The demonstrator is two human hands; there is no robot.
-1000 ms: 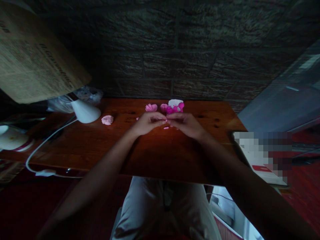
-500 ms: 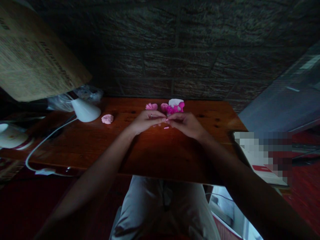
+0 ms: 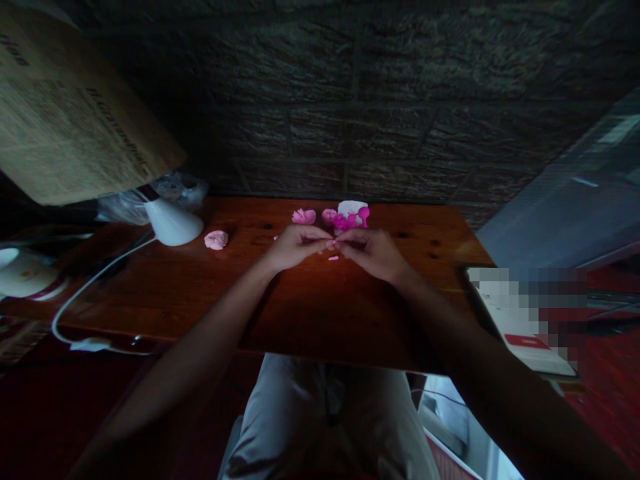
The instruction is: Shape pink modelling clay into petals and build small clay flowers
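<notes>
Left hand (image 3: 295, 245) and right hand (image 3: 373, 252) pinch one tiny pink bit (image 3: 332, 246) between their fingertips | bit is just above the table (image 3: 310, 300), in the middle | pink lumps (image 3: 345, 217) far, lamp (image 3: 173, 223) left.

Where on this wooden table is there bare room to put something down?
The near half of the table, between the forearms and toward its front edge, is bare. So is the stretch between the pale pink lump and the left hand. The far edge is crowded with pink pieces; the lamp base and its cord fill the left end.
</notes>
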